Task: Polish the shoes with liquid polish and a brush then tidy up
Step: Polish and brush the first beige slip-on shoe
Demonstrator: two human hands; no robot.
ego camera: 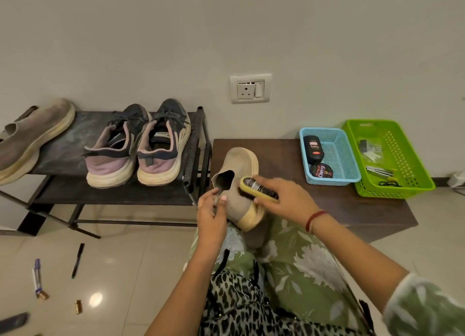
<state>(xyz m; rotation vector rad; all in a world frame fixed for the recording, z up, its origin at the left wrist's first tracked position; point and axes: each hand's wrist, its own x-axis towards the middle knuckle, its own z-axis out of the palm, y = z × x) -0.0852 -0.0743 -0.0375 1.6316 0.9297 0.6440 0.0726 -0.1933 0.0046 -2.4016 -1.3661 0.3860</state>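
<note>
Your shoe (242, 165): matt suede-like cloth, pale rubbery sole. Your brush (259, 188): glossy yellow plastic back. Right, blue basket (330, 181), green basket (392, 192): perforated plastic. Glossy tile floor (125, 260).

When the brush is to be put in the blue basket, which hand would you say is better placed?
Probably the right. The right hand grips the brush, and the blue basket sits on that side of the shoe. The left hand pinches the shoe's heel collar, steadying it, farther from the basket.
</note>
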